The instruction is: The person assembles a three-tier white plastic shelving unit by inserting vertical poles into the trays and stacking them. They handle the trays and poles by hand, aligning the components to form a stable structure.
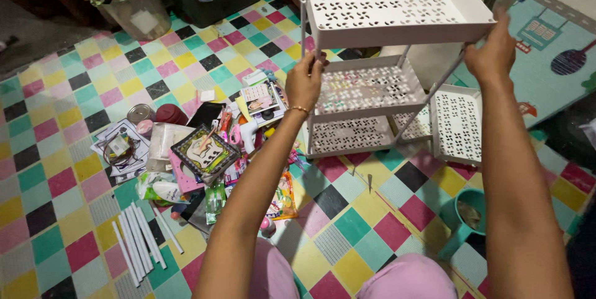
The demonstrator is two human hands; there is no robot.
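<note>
- Shelf rack, white plastic with perforated trays, stands upright on the checkered floor mat toward one o'clock from the person's knees; its long axis runs vertically, from the bottom tray near the floor up to the top tray.
- Top tray lies flat with its open side up, its longer side running left to right across the view.
- Trays counted: three stacked in the rack, top, middle and bottom, plus one loose tray lying on the mat just beside the rack at its four o'clock, so four in all.
- Thin grey posts join the tiers; two show clearly on the right side, slanting down from the top tray.
- Left hand sits at nine o'clock of the rack, fingers curled around the front left post just under the top tray, clenched on it; a thin bracelet rings the wrist.
- Right hand is at three o'clock of the rack, fingers bent against the right front corner of the top tray, gripping its edge.
- White tubes, about seven, lie side by side on the mat at eight o'clock from the rack, well apart from it.
- Pile of small items, packets, cards, a tin and bottles, spreads at nine o'clock, near the left forearm.
- One teal stool stands at five o'clock, under the right forearm.
</note>
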